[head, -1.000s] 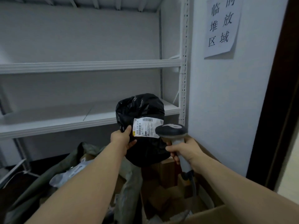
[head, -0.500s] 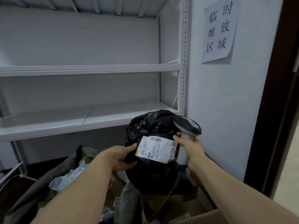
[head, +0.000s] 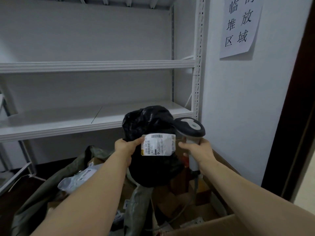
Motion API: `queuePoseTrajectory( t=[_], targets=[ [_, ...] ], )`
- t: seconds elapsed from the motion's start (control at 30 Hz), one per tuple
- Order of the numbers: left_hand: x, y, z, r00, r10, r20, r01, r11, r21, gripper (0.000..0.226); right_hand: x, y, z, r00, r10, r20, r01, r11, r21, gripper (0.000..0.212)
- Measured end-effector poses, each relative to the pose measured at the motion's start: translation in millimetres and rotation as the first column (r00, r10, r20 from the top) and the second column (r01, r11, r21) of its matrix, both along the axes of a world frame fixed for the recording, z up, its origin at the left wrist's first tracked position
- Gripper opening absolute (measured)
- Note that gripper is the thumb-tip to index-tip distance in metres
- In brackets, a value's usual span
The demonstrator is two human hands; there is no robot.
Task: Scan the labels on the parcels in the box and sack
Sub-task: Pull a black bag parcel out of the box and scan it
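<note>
While one black plastic-wrapped parcel (head: 150, 169) is held up above the two containers, both hands are busy. The left hand (head: 125, 148) grips the parcel's left side, its thumb pressed flat near the left edge of the single white shipping label (head: 159, 144) and its other fingers hidden behind the wrap. The right hand (head: 200, 153) is wrapped around the grey handle of one barcode scanner (head: 191, 127), fingers curled round it with the forefinger reaching forward. The scanner's dark head sits just beside the parcel's upper right, above the label.

The parcel is a rounded, crinkled, glossy black bundle. Its label faces the camera, slightly curved over the bulge, with one barcode along the top, another running down the left side and a small yellow mark at the lower left corner.

Below lie one olive-green sack (head: 42, 191) on the left, holding a pale grey mailer (head: 76, 179), and one open cardboard box (head: 221, 224) on the right with brown cartons inside, too dim to count. Behind stand two white shelf boards (head: 97, 65) and one paper sign (head: 240, 24) on the wall.
</note>
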State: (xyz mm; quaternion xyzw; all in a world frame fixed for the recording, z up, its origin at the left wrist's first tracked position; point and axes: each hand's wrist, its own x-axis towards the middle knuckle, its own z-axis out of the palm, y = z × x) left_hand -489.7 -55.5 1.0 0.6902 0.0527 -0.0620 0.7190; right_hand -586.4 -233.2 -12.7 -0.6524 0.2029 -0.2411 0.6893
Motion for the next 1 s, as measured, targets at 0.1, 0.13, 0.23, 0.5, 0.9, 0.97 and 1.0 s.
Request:
queuePoseTrajectory(
  t=[0.1, 0.13, 0.23, 0.5, 0.9, 0.97, 1.0],
  targets=[
    [6, 0, 0, 0.993, 0.108, 0.039, -0.105, 0.991, -0.082, 0.046, -8, 7, 0, 0.980, 0.194, -0.032, -0.194, 0.981, 0.018, 0.011],
    [7, 0, 0, 0.991, 0.128, 0.049, -0.122, 0.987, -0.100, 0.046, -10, 9, -1, 0.969, 0.241, -0.048, -0.240, 0.970, 0.031, 0.009],
    [10, 0, -2, 0.984, 0.167, 0.068, -0.156, 0.976, -0.150, 0.043, -9, 13, -4, 0.941, 0.305, -0.144, -0.309, 0.951, -0.005, 0.010],
    [14, 4, -7, 0.973, 0.213, 0.085, -0.198, 0.967, -0.160, 0.043, -3, 22, 0, 0.934, 0.317, -0.161, -0.326, 0.945, -0.029, 0.011],
    [20, 1, -12, 0.974, 0.208, 0.092, -0.192, 0.968, -0.162, 0.042, -1, 23, 3, 0.938, 0.317, -0.141, -0.324, 0.946, -0.029, 0.011],
    [21, 2, -14, 0.975, 0.205, 0.087, -0.189, 0.969, -0.160, 0.041, -1, 22, 2, 0.935, 0.321, -0.153, -0.330, 0.943, -0.035, 0.011],
    [22, 2, -14, 0.975, 0.205, 0.087, -0.190, 0.969, -0.157, 0.040, -1, 22, 1, 0.934, 0.321, -0.159, -0.330, 0.943, -0.035, 0.011]
  ],
)
